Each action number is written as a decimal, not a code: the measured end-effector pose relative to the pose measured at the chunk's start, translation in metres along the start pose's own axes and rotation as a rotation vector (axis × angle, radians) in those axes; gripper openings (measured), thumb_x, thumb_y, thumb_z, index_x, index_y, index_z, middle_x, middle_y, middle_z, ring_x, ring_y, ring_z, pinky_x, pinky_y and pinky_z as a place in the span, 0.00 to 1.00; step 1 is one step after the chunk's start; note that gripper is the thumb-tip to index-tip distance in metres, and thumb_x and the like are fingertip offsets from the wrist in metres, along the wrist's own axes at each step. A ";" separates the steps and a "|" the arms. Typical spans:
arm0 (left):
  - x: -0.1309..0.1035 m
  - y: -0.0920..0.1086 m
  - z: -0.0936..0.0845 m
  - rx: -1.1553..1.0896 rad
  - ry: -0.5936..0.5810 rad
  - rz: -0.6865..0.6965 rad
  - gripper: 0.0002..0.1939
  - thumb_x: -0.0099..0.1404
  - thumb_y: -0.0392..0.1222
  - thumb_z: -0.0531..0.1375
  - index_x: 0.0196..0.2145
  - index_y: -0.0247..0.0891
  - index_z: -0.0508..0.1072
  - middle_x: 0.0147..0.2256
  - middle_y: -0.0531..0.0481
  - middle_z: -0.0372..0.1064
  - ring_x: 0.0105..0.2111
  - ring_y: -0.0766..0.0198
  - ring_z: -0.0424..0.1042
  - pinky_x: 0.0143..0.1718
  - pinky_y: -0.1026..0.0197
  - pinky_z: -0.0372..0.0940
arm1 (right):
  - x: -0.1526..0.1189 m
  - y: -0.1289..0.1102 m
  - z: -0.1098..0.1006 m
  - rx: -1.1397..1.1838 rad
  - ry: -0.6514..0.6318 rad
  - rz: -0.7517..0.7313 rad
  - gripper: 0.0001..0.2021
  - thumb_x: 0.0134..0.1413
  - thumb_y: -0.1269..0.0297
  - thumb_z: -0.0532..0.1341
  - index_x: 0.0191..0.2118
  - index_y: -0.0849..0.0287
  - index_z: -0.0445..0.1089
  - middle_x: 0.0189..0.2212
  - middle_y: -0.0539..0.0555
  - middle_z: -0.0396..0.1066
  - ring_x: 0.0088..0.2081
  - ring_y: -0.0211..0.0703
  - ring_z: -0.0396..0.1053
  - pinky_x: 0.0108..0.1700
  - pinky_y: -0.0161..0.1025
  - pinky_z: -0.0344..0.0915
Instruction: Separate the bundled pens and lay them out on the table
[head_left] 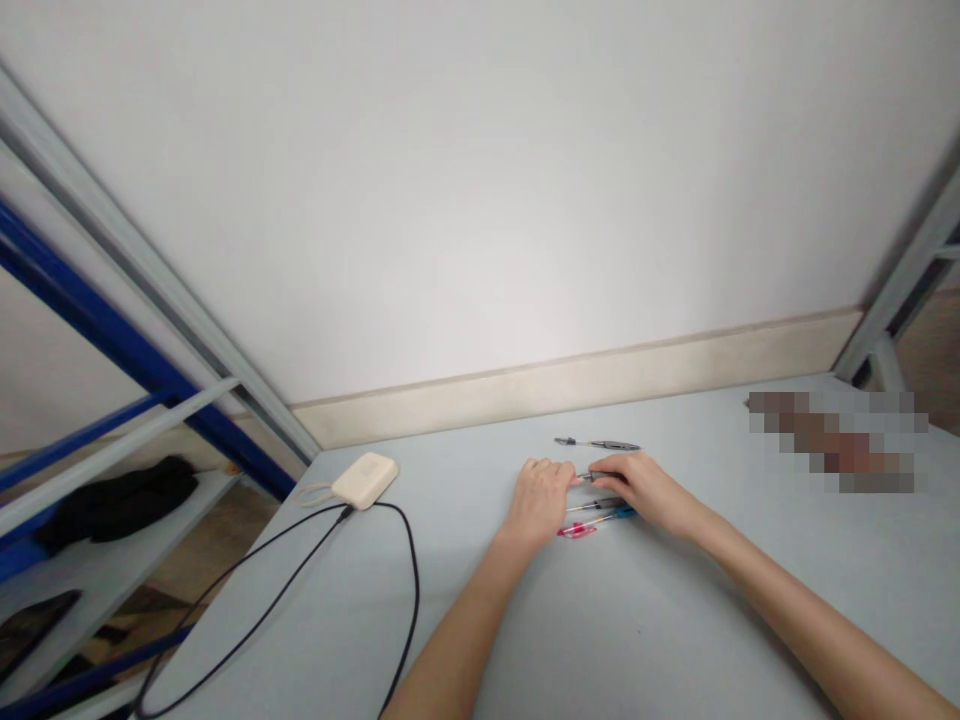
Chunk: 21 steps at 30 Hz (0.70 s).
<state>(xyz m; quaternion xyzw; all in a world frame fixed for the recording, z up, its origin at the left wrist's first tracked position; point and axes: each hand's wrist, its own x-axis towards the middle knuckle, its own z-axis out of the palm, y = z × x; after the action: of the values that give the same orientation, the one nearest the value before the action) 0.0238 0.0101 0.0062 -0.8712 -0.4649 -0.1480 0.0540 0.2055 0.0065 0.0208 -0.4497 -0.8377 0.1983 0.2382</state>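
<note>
I have a small dark pen (586,477) between my two hands, out in the middle of the table (675,620). My left hand (538,497) pinches one end and my right hand (646,487) pinches the other. I should hold both ends firm and keep the pen flat and straight. Two more pens, a blue pen (609,515) and a pink pen (577,531), lie just under my hands at 6 o'clock. Another grey pen (598,444) lies at 12 o'clock.

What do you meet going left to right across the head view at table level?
Black bundle on the side shelf → cream rounded box with a black cable → left hand → right hand, both on a pen → blurred patch.
</note>
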 end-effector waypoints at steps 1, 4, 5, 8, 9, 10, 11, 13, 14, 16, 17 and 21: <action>0.000 -0.001 0.000 -0.015 -0.009 -0.025 0.13 0.69 0.40 0.47 0.32 0.37 0.68 0.28 0.50 0.69 0.31 0.61 0.67 0.34 0.59 0.54 | 0.000 -0.005 0.001 -0.081 0.056 -0.010 0.13 0.59 0.64 0.50 0.36 0.60 0.71 0.29 0.55 0.71 0.32 0.43 0.66 0.35 0.37 0.59; -0.001 -0.003 0.000 -0.046 -0.003 -0.062 0.12 0.69 0.37 0.47 0.32 0.37 0.68 0.29 0.52 0.69 0.31 0.63 0.67 0.34 0.60 0.55 | -0.002 -0.013 0.004 -0.281 0.161 -0.025 0.12 0.59 0.67 0.49 0.38 0.59 0.70 0.31 0.58 0.71 0.37 0.46 0.66 0.38 0.39 0.58; -0.001 -0.003 0.001 -0.043 0.010 -0.059 0.12 0.69 0.37 0.47 0.32 0.36 0.67 0.29 0.52 0.69 0.32 0.63 0.67 0.34 0.60 0.55 | -0.003 -0.014 0.004 -0.291 0.173 -0.021 0.11 0.59 0.65 0.50 0.38 0.59 0.69 0.32 0.57 0.71 0.38 0.47 0.66 0.39 0.40 0.58; -0.003 -0.003 0.004 0.020 0.058 0.008 0.11 0.69 0.38 0.48 0.31 0.36 0.67 0.29 0.51 0.69 0.32 0.61 0.66 0.35 0.59 0.54 | -0.005 -0.010 -0.001 -0.133 0.120 0.043 0.13 0.60 0.58 0.49 0.37 0.58 0.66 0.33 0.55 0.72 0.36 0.45 0.68 0.40 0.40 0.58; -0.003 -0.002 0.005 0.050 0.072 0.046 0.11 0.69 0.38 0.48 0.31 0.37 0.67 0.29 0.51 0.68 0.32 0.61 0.66 0.35 0.59 0.54 | -0.005 -0.008 -0.004 -0.058 0.072 0.071 0.13 0.61 0.57 0.48 0.37 0.57 0.66 0.30 0.53 0.73 0.34 0.43 0.69 0.38 0.39 0.58; -0.004 -0.002 0.006 0.079 0.086 0.085 0.11 0.69 0.39 0.48 0.31 0.37 0.66 0.29 0.51 0.68 0.32 0.60 0.66 0.34 0.58 0.54 | -0.006 -0.006 -0.007 0.009 0.019 0.091 0.14 0.61 0.57 0.47 0.37 0.57 0.65 0.28 0.51 0.73 0.31 0.42 0.69 0.37 0.38 0.58; -0.004 -0.002 0.006 0.102 0.099 0.117 0.11 0.69 0.39 0.48 0.31 0.37 0.66 0.29 0.51 0.68 0.32 0.60 0.65 0.34 0.58 0.53 | -0.005 -0.004 -0.009 0.062 -0.021 0.100 0.14 0.61 0.57 0.47 0.37 0.57 0.66 0.25 0.50 0.73 0.29 0.41 0.69 0.35 0.37 0.58; -0.004 -0.001 0.007 0.130 0.127 0.144 0.11 0.69 0.39 0.47 0.31 0.37 0.66 0.29 0.51 0.67 0.31 0.60 0.65 0.34 0.58 0.53 | -0.003 -0.001 -0.012 0.121 -0.035 0.097 0.13 0.59 0.56 0.50 0.35 0.56 0.68 0.23 0.49 0.73 0.27 0.40 0.68 0.33 0.36 0.57; -0.004 -0.001 0.007 0.134 0.137 0.143 0.11 0.69 0.38 0.47 0.31 0.37 0.66 0.29 0.51 0.67 0.31 0.60 0.65 0.34 0.58 0.53 | -0.002 0.001 -0.013 0.132 -0.015 0.092 0.12 0.58 0.56 0.52 0.35 0.56 0.69 0.23 0.49 0.74 0.27 0.40 0.68 0.33 0.36 0.57; -0.004 -0.001 0.006 0.131 0.143 0.131 0.11 0.69 0.38 0.47 0.31 0.37 0.65 0.29 0.51 0.67 0.31 0.60 0.65 0.34 0.58 0.53 | 0.000 0.004 -0.011 0.134 0.035 0.080 0.11 0.54 0.57 0.56 0.34 0.56 0.71 0.26 0.50 0.74 0.29 0.41 0.68 0.34 0.36 0.58; -0.004 -0.001 0.006 0.126 0.141 0.125 0.11 0.69 0.38 0.47 0.31 0.37 0.65 0.29 0.51 0.67 0.31 0.60 0.65 0.34 0.58 0.53 | 0.001 0.005 -0.009 0.124 0.055 0.073 0.10 0.52 0.57 0.58 0.35 0.56 0.71 0.29 0.51 0.75 0.31 0.42 0.69 0.35 0.36 0.58; -0.003 -0.002 0.008 0.096 0.103 0.076 0.11 0.69 0.38 0.47 0.31 0.37 0.65 0.28 0.51 0.67 0.31 0.61 0.66 0.34 0.58 0.54 | 0.002 0.007 0.001 0.009 0.137 0.073 0.09 0.52 0.59 0.58 0.36 0.55 0.72 0.36 0.53 0.74 0.41 0.47 0.67 0.44 0.42 0.57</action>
<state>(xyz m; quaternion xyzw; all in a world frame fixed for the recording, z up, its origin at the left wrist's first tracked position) 0.0221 0.0104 -0.0025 -0.8758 -0.4348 -0.1683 0.1251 0.2090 0.0117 0.0166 -0.4914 -0.8014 0.1795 0.2898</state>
